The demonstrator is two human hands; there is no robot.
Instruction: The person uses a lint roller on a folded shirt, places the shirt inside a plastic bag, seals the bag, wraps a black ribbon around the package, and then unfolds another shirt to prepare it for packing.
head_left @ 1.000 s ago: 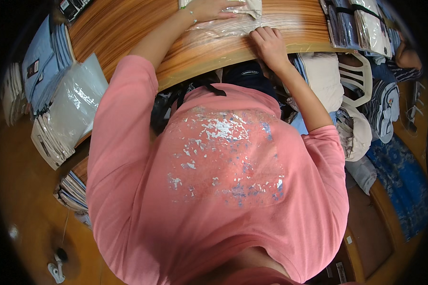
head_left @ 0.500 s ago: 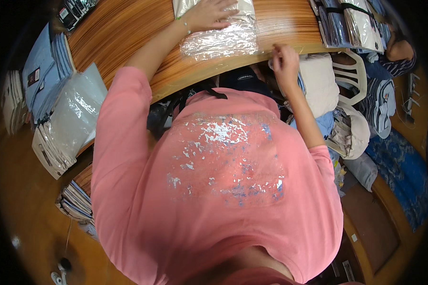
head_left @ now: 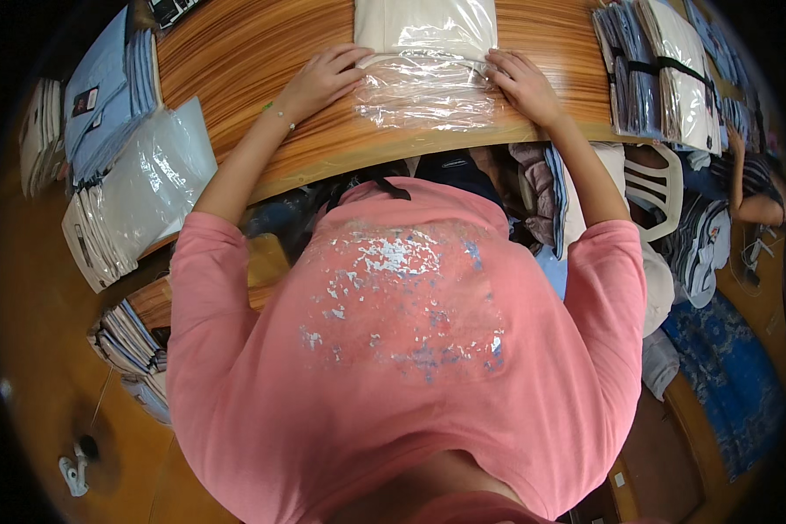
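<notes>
One flat piece of cream cloth in a clear, crinkled plastic bag (head_left: 426, 31) lies on the brown wood-grain desk (head_left: 244, 79). The person's bare left hand (head_left: 321, 85) has its slightly spread fingers (head_left: 345, 59) at the bag's left edge; the bare right hand (head_left: 526, 86) touches the right edge, so the bag sits between them. From here I can't tell whether either hand's fingers pinch the plastic.
</notes>
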